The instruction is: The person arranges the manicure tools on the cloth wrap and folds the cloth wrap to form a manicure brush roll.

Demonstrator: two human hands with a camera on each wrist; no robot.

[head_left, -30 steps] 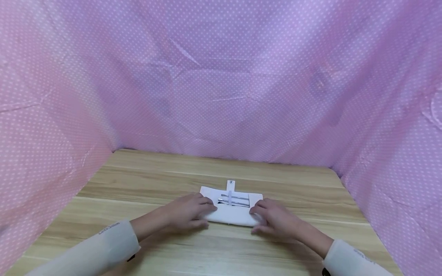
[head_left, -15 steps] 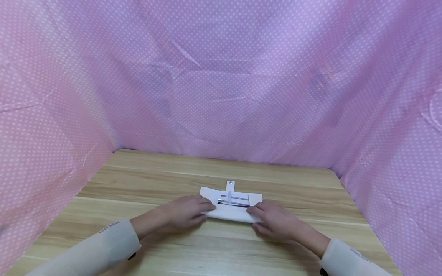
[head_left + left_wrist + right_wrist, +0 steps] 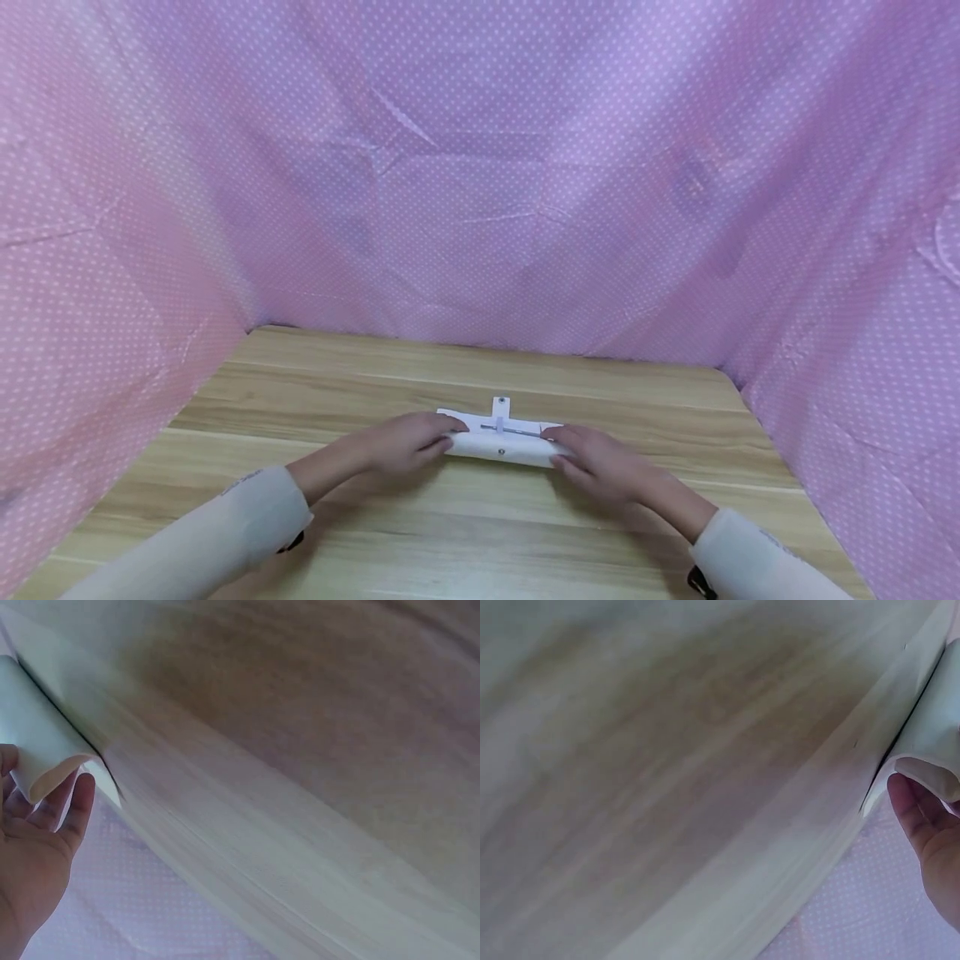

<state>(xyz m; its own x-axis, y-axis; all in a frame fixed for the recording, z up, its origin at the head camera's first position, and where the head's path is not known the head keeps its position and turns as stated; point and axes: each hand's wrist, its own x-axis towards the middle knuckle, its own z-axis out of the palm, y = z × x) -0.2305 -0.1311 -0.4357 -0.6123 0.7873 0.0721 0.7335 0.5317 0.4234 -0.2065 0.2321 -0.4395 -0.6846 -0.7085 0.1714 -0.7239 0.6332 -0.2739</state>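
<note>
A white roll-up tool pouch lies part rolled on the table in the head view. On its inner face a slim metal tool shows under a small strap. A tab with a snap points away from me, and a snap stud shows on the rolled front. My left hand grips the left end of the roll, and my right hand grips the right end. Both wrist views show the curled edge of the pouch between thumb and fingers. Whatever lies inside the roll is hidden.
The wood-grain table spreads around the pouch on all sides. Pink dotted cloth hangs behind the table and along both sides.
Both hands have rolled the pouch's near edge away from me. The lower metal tools are now covered, and the snap stud has turned up to the front.
</note>
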